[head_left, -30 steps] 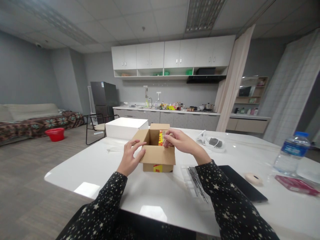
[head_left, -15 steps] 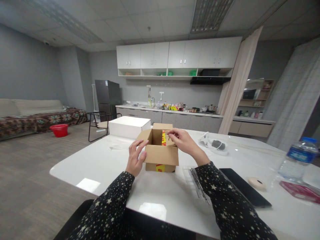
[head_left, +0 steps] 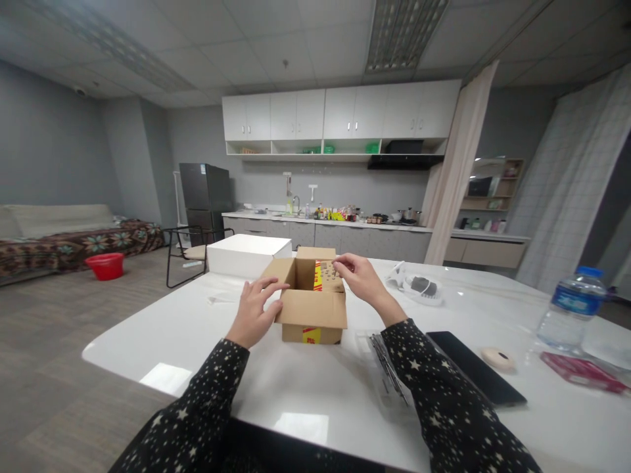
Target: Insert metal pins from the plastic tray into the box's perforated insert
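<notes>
A small brown cardboard box (head_left: 311,318) stands on the white table with its flaps folded outward. Yellow and red tape runs down its front and along the right flap (head_left: 329,276), which has dark printed marks. My right hand (head_left: 359,279) pinches the outer edge of this flap between thumb and fingertips. At the box's left side, my left hand (head_left: 254,312) has its fingers stretched apart, fingertips by the left flap and thumb against the front flap's corner. The inside of the box is in shadow, and its contents cannot be made out.
Behind the box is a white box (head_left: 249,255). Slim metal tools (head_left: 387,368) in a clear tray lie beside my right sleeve. Farther right are a black tablet (head_left: 476,368), a beige round object (head_left: 497,359), a water bottle (head_left: 572,309) and a dark red pack (head_left: 582,372).
My left hand has moved slightly back from the left flap, its fingers a little straighter. The right flap shows more of its printed face under my right hand. The whole view has shifted slightly.
</notes>
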